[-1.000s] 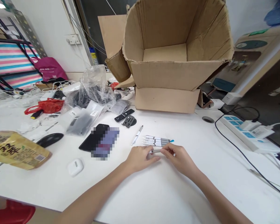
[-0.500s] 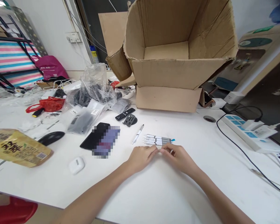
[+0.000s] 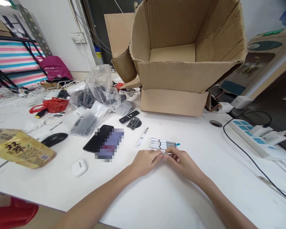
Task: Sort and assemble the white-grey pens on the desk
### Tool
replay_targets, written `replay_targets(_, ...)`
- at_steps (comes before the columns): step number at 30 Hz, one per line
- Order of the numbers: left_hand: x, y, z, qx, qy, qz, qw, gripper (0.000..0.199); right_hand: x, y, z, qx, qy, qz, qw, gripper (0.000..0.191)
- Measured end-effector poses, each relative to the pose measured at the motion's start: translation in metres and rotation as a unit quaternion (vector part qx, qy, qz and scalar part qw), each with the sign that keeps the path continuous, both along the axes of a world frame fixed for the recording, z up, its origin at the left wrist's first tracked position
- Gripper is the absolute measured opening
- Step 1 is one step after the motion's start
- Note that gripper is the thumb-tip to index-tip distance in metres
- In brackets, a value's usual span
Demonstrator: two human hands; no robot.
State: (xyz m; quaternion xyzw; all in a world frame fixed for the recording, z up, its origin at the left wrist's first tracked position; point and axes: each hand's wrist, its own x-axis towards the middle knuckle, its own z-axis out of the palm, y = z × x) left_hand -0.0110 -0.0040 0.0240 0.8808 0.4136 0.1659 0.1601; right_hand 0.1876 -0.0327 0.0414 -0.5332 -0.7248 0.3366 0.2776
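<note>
Pinches a slim grey piece (image 3: 167,154) between thumb and fingers of the right hand (image 3: 181,161), and closes the left hand (image 3: 144,160) around its left end; cannot tell the exact placing of the left fingertips, partly hidden. Holds the piece low at the middle of the scene, mostly covered by both hands.

Reaches from the near side over a white table (image 3: 143,203). Faces an open box (image 3: 173,76) at the far side, with a flap hanging in front. Has a pink bag (image 3: 54,68) far left, then a clear plastic bag (image 3: 100,74) left of the box. Shows a yellow pouch (image 3: 21,149) at the left, and a power strip (image 3: 243,128) at the right, with plugs in it. Has a red bag (image 3: 53,105) beyond the pouch, and a black slab (image 3: 97,140) left of the hands, partly masked by squares. Shows a remote (image 3: 129,117) farther off, next to a black bracket (image 3: 133,123). Has a row of pens (image 3: 160,143) just far of the hands, with a lone pen (image 3: 142,137) apart to the left. Includes a white case (image 3: 79,167) near left, and a blue tab (image 3: 178,144) at the row's right end.
</note>
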Motion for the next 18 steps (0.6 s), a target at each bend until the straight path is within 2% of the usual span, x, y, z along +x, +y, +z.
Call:
replay_targets(4, 0.0005, -0.001, 0.0047, -0.026, -0.011, 0.008, 1.0, 0.034, -0.0028, -0.0013, -0.0029, 0.018, 0.006, -0.017, 1.0, 0.036)
replay_targets(7, 0.0005, -0.0011, 0.0036, -0.034, -0.009, 0.003, 0.999, 0.036, -0.0044, -0.0027, -0.0039, -0.011, -0.007, -0.025, 1.0, 0.052)
replay_targets(9, 0.0006, -0.0012, 0.0013, -0.011, -0.002, -0.006, 1.0, 0.03, -0.0038, -0.0028, -0.0022, -0.024, -0.01, -0.02, 0.999, 0.055)
replay_targets(14, 0.0013, -0.0026, -0.0006, 0.011, -0.01, 0.006, 1.0, 0.037, 0.0007, -0.0012, 0.0054, 0.033, -0.001, -0.003, 0.999, 0.029)
replay_targets(16, 0.0017, -0.0032, 0.0004, -0.006, -0.018, 0.014, 1.0, 0.035, 0.0015, -0.0008, 0.005, 0.036, -0.001, -0.007, 0.999, 0.026)
replay_targets(18, 0.0019, -0.0034, 0.0007, -0.024, -0.026, 0.019, 0.999, 0.034, 0.0012, -0.0006, 0.002, 0.04, -0.014, -0.019, 0.999, 0.031)
